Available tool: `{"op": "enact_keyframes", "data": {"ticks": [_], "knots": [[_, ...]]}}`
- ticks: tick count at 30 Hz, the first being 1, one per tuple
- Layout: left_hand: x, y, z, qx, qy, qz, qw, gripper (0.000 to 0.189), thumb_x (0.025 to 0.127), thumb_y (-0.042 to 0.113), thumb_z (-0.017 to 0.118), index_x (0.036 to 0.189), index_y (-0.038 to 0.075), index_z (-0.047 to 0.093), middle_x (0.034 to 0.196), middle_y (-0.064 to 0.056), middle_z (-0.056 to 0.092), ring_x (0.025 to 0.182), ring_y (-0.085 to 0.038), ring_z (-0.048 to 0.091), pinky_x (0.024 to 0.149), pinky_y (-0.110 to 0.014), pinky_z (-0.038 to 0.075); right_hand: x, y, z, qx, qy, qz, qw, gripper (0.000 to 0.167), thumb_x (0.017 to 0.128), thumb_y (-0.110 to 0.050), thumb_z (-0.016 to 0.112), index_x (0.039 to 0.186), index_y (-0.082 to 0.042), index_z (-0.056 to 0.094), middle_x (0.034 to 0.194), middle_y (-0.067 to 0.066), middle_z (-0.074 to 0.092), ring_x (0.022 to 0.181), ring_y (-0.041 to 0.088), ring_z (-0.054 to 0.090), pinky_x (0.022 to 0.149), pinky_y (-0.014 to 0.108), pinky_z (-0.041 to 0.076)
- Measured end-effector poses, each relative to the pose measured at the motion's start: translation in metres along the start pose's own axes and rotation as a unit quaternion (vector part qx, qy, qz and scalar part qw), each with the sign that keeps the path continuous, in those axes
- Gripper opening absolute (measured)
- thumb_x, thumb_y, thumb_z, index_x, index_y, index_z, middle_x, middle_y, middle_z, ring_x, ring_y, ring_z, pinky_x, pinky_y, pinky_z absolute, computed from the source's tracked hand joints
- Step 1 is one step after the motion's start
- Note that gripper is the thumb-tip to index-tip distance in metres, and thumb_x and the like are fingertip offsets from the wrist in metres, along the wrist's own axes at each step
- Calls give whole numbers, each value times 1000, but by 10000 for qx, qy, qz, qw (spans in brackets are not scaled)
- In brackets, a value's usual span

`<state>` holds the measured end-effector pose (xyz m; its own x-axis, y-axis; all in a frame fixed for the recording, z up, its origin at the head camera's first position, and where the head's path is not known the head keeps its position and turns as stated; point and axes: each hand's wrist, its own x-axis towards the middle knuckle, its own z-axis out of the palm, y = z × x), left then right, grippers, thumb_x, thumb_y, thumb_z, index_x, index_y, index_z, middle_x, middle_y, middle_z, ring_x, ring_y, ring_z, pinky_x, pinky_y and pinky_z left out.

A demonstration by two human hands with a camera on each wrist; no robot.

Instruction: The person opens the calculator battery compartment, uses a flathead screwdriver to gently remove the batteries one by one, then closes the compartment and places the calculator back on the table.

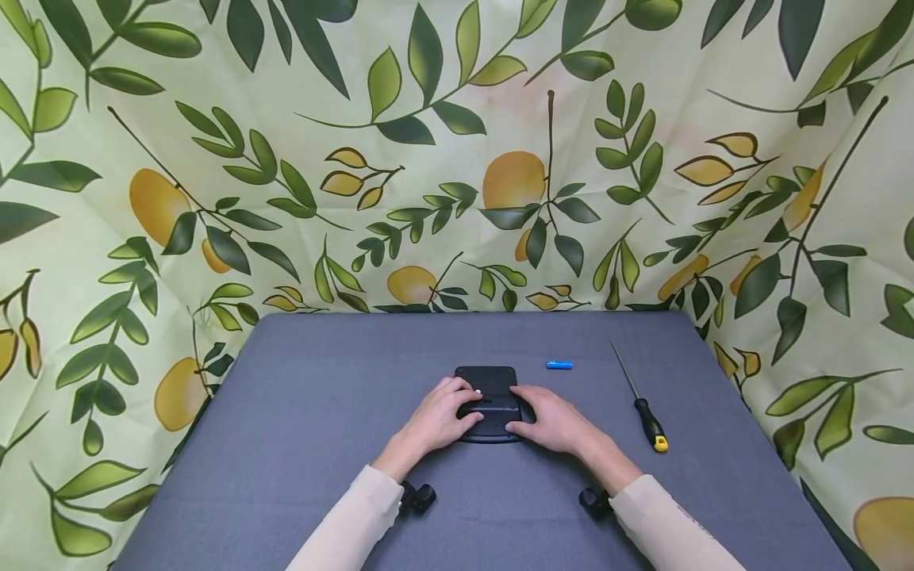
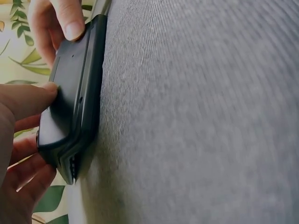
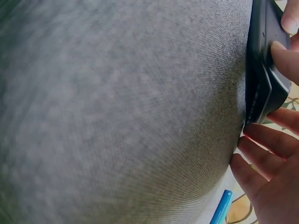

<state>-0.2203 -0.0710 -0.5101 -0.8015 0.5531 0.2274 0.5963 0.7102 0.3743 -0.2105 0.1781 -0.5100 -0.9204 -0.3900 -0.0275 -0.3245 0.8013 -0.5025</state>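
Observation:
A flat black device point(image 1: 489, 378), much like a desk calculator lying face down, rests on the grey cloth in the head view. My left hand point(image 1: 439, 414) grips its left side, thumb on the upper face and fingers along the edge. From the right, my right hand point(image 1: 558, 422) holds the opposite side, its thumb pressing the smooth face near the front. In the left wrist view the device's casing point(image 2: 67, 109) shows a wedge-shaped end with a row of small raised bits beneath. The underside is hidden against the cloth.
A blue battery point(image 1: 559, 365) lies on the cloth-covered table point(image 1: 321, 381), behind and right of the device. Farther right is a screwdriver point(image 1: 648, 420) with a black and yellow handle, its shaft pointing away. A leaf-patterned curtain point(image 1: 443, 159) closes off the back and sides.

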Motion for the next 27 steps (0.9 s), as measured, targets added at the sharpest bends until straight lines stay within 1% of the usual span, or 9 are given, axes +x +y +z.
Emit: {"op": "enact_keyframes", "data": {"ticks": [6, 13, 18, 23, 27], "knots": [[-4, -5, -4, -55, -53, -162, 9998, 33, 96, 31, 72, 123, 13, 74, 117, 0, 63, 114, -19, 55, 97, -39, 49, -1, 0, -1, 48, 25, -6, 10000, 64, 92, -38, 75, 144, -6, 55, 143, 16, 57, 134, 34, 52, 109, 52, 41], [-10, -10, -8, -86, 42, -222, 9997, 32, 95, 30, 73, 121, 12, 74, 116, 0, 64, 114, -20, 56, 98, -40, 49, -2, 2, -1, 40, 18, -21, 10000, 62, 93, -38, 74, 143, -7, 57, 143, 15, 57, 134, 34, 52, 109, 53, 40], [-13, -13, -9, -66, 89, -191, 9998, 31, 95, 29, 73, 121, 12, 74, 118, -1, 65, 113, -20, 58, 97, -40, 49, -3, 3, -1, -20, 24, 8, 10000, 60, 94, -38, 73, 143, -7, 58, 142, 15, 58, 134, 33, 52, 110, 52, 40], [-16, -16, -11, -63, 73, -45, 9999, 31, 95, 26, 72, 122, 11, 73, 119, -2, 65, 112, -20, 59, 96, -40, 50, -5, 3, -1, -50, 90, -70, 9999, 57, 94, -36, 73, 141, -6, 59, 141, 15, 59, 133, 33, 53, 109, 51, 41], [-19, -17, -14, -94, 77, -17, 9999, 32, 94, 26, 72, 122, 11, 72, 120, -3, 65, 114, -21, 58, 97, -40, 50, -7, 4, -1, -53, 186, -126, 9997, 55, 94, -33, 73, 140, -6, 60, 140, 14, 60, 132, 32, 54, 108, 51, 42]]}}
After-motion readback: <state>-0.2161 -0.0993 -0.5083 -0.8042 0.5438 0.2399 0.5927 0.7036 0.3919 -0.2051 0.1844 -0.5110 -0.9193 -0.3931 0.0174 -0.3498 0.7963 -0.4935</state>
